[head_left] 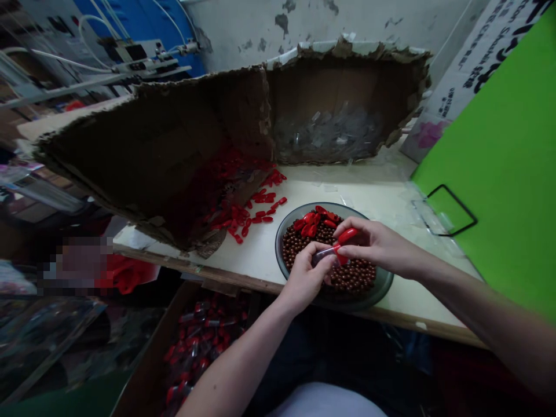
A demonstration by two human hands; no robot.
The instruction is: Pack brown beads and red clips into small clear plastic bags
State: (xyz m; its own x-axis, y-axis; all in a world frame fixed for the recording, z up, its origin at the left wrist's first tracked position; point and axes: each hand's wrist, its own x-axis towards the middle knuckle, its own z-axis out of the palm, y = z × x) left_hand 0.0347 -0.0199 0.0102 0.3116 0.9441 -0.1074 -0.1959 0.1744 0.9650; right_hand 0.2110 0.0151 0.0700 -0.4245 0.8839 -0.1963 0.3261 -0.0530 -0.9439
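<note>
My left hand [304, 275] is closed on a small clear plastic tube [322, 253], held at a tilt over a grey-green bowl [278, 246]. At the tube's right end, my right hand [380, 246] pinches a glossy red plastic cap [347, 235], with red also showing where it meets the tube. Whether the cap is fully seated cannot be made out. Shiny brown beads [360, 281] fill the bowl beneath both hands, and several loose red caps [309, 223] lie on top of them at the back.
Torn cardboard boxes [130, 139] stand behind on the white table [256, 260], spilling red pieces [243, 217] and holding clear plastic pieces [332, 130]. Below the edge, a box contains red-capped tubes [204, 341]. A green panel [508, 174] with a black wire loop [463, 234] rises at right.
</note>
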